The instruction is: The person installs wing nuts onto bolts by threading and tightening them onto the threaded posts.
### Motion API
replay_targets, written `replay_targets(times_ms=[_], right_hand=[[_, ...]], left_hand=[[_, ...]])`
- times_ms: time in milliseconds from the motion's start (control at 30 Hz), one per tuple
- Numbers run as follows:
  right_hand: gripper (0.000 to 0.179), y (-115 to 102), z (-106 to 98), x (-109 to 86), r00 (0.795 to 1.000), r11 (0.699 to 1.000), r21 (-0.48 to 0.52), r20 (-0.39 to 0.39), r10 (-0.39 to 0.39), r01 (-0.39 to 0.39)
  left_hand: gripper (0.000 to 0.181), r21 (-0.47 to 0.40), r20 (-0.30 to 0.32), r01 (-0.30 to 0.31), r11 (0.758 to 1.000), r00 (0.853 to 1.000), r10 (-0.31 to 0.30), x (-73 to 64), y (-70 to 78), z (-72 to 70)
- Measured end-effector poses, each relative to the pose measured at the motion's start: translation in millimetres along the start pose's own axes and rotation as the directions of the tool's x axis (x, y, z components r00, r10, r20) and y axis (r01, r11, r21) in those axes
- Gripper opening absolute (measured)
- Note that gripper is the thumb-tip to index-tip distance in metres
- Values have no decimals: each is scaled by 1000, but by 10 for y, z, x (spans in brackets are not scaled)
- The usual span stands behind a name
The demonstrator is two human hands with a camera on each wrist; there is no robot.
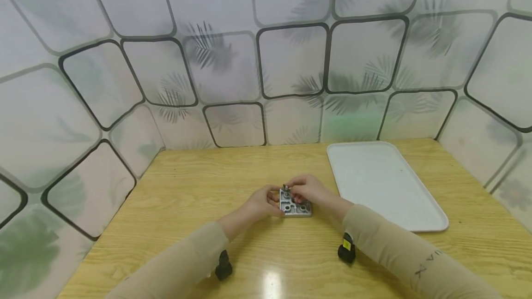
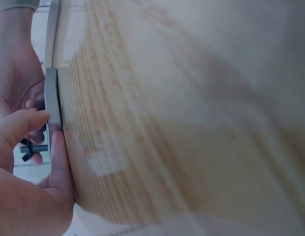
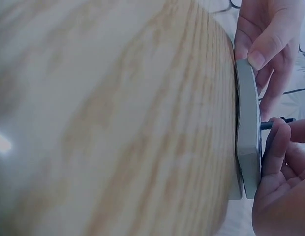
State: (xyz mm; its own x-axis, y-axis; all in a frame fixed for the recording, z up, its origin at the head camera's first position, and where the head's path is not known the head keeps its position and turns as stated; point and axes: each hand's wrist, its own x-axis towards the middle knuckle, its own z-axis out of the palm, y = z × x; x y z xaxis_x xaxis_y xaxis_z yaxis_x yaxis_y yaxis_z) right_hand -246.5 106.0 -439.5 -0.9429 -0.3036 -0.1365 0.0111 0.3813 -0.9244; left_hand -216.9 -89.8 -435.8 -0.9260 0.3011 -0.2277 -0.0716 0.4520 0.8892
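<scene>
A square silver metal plate (image 1: 296, 214) with ringed holes lies flat on the wooden table in the head view. My left hand (image 1: 262, 204) grips its left side, thumb at the near corner and fingers along the edge. Upright from the far left hole stands a dark bolt with a wing nut (image 2: 28, 150). Bent over the plate's far right part, my right hand (image 1: 306, 189) pinches a small dark screw, mostly hidden by the fingers. In the right wrist view the fingers (image 3: 276, 147) of that hand are beside the bolt (image 3: 266, 125).
To the right of the plate a white tray (image 1: 374, 174) rests on the wooden table (image 1: 199, 174). A patterned curtain (image 1: 232, 73) encloses the table at the back and sides. Each sleeve has a black wrist device (image 1: 347, 249) beside it.
</scene>
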Motion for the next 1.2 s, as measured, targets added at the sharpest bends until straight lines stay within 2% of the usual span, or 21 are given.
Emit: replay_targets(times_ms=[233,567,800,933,1100,1200], right_hand=[[29,5,-4,-5,1000,999,-39,-24,-19,18],[24,26,17,2,998,997,-72,-67,2,-7],[17,10,89,-29,987,981,-191,-151,-58,28],[17,-22,112,-35,981,974,-225,-181,-62,20],[22,-38,117,-56,982,969,-246,-177,-71,26],[30,-28,90,-65,988,969,-242,-132,-83,49]], left_hand=[[80,29,-4,-19,999,1000,19,11,-6,-7],[81,28,-4,-11,1000,1000,12,5,2,-9],[82,22,2,-16,1000,1000,16,-4,-9,-14],[82,22,1,-18,1000,1000,18,-7,-9,-17],[81,28,3,-15,1000,1000,15,-13,-4,-16],[82,29,4,-15,999,1000,15,-22,2,-13]])
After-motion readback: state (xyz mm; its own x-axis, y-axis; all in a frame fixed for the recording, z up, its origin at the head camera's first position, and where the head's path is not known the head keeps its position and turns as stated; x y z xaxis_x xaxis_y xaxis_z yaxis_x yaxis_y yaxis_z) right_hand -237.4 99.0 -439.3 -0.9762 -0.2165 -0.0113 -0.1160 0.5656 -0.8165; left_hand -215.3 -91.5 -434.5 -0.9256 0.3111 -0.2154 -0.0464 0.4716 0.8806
